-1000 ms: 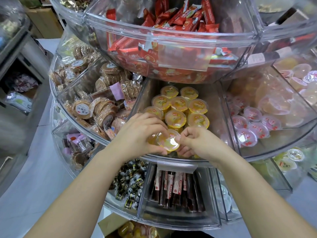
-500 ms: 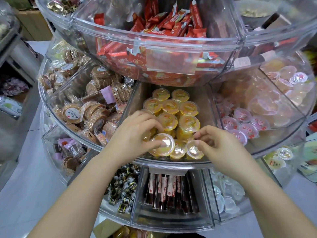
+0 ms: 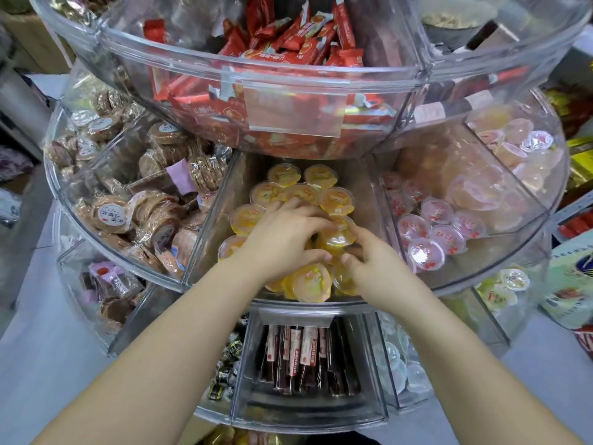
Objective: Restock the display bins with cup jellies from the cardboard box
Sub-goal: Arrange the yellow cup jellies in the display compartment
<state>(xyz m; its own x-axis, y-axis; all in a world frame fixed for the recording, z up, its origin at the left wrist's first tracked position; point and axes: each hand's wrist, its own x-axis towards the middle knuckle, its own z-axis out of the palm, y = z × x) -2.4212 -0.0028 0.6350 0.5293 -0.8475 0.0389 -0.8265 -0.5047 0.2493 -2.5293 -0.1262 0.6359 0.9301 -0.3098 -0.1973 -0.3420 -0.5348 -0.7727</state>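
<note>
In the head view, both hands are reaching into the middle bin (image 3: 221, 200) of a tiered clear display, the wedge at the centre of the frame. The left hand (image 3: 282, 236) is lying over the yellow jellies (image 3: 282, 191), fingers spread and curled down over a cup (image 3: 335, 239) at its 3 o'clock; it seems to be grasping that cup, though the hold is partly hidden. The right hand (image 3: 375, 261) is coming in from 5 o'clock, its fingertips (image 3: 348, 259) curling against the same cup; whether it is pinching or only touching cannot be told. More yellow jellies are filling the bin from 12 o'clock down to the front rim at 6 o'clock. Pink jellies (image 3: 436, 232) are sitting in the bin at 3 o'clock, wrapped biscuits (image 3: 134, 213) at 9 o'clock, and red packets (image 3: 288, 43) in the tier at 12 o'clock.
</note>
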